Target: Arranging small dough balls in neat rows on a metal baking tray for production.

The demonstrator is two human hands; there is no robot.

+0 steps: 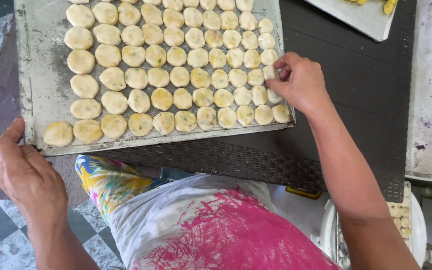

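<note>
dough piece: small pale flattened round [271, 73], right of centre in the upper half of the frame, at the right-hand end of a row on the tray; we see it pinched at the right hand's fingertips.
right hand [300, 82]: fingers curled in, thumb and forefinger closed on that dough piece, palm down; wrist and forearm run toward the lower right of the frame.
key relation: the piece sits at the left tip of the right hand, touching it; the tray's right edge is just beside and below the hand. We judge the right hand far nearer than the left, which is well apart across the tray.
tray [41, 85]: grey floured metal sheet, long axis left to right across the upper frame, slightly tilted; near edge runs from lower left up toward the right.
dough rounds [158, 77]: we see many rows, close-packed, some touching, speckled green in places.
left hand [26, 175]: lower left of frame, thumb up against the tray's lower left corner, fingers loosely curled, holding nothing we can see; whether it grips the rim we cannot tell.
table [356, 85]: dark woven surface under the tray.
second tray [361, 17]: upper right corner, yellowish pieces on it.
white bowl [418, 225]: lower right, more small pale pieces inside.
clothing [216, 225]: white and pink cloth, flowered fabric beside, lower centre.
</note>
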